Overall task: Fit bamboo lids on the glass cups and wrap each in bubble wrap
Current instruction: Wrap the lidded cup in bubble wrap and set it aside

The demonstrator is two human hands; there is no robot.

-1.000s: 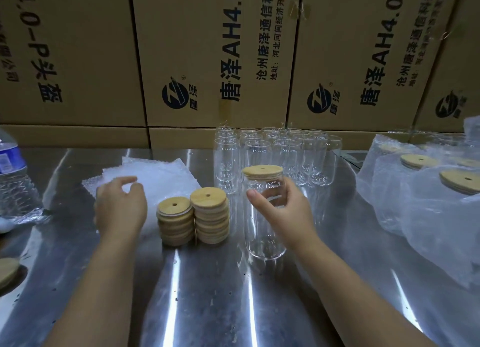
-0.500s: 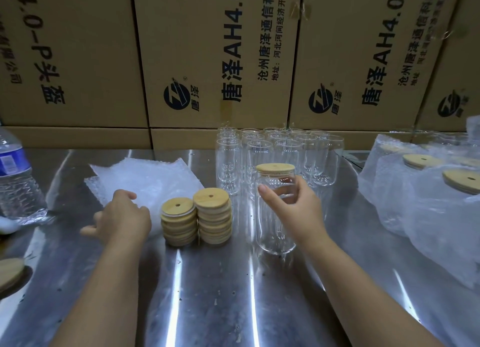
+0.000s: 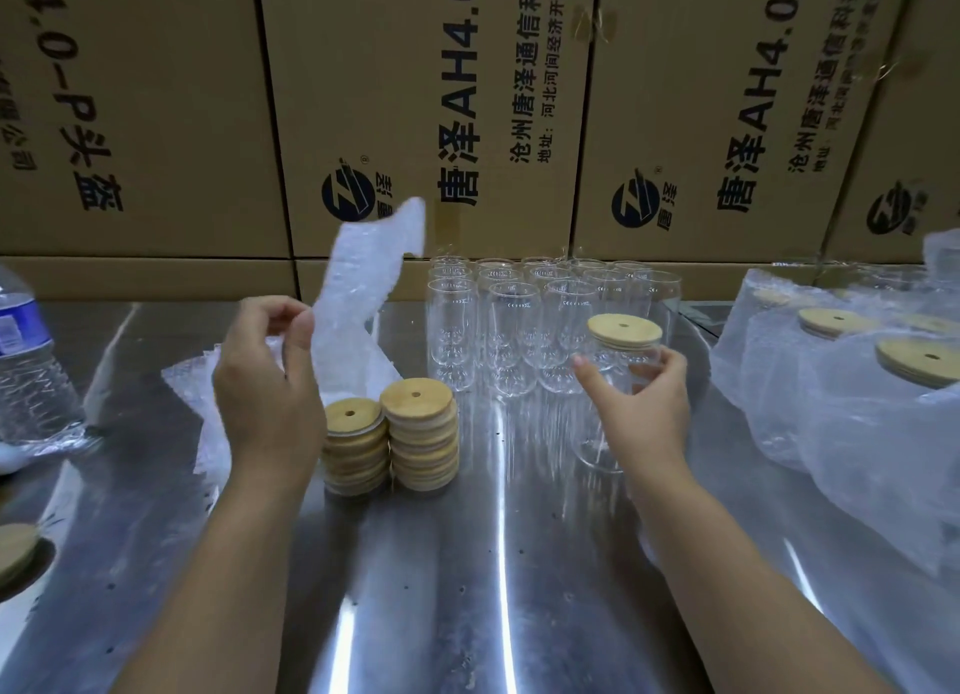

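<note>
Several lidded cups (image 3: 852, 381) lie wrapped at the right of the worktop (image 3: 467, 589), one more lidded cup (image 3: 610, 363) stands upright, gripped by the curled fingers of the right hand (image 3: 641, 412), while the left hand (image 3: 265, 386) pinches up a bubble wrap sheet (image 3: 358, 277), and many bare cups (image 3: 511, 329) and two lid stacks (image 3: 395, 433) remain.
</note>
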